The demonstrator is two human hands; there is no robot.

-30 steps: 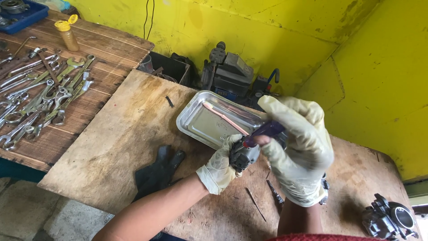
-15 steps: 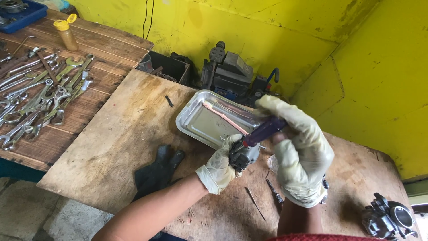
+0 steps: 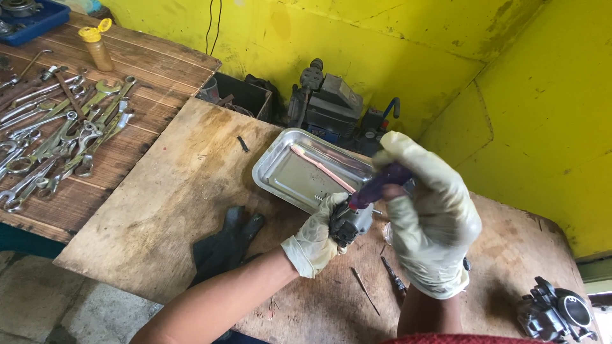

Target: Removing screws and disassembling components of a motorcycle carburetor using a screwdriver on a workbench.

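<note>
Left hand grips a small metal part just below the tray; right hand grips a purple-handled screwdriver onto it.

The metal tray lies on the wooden board, with the two hands just in front of it to the right. A glove lies on the board left of the hands. The wrenches lie on the table to the left, a bottle behind them. A machine stands behind the tray. A carburetor sits at the far right.
</note>
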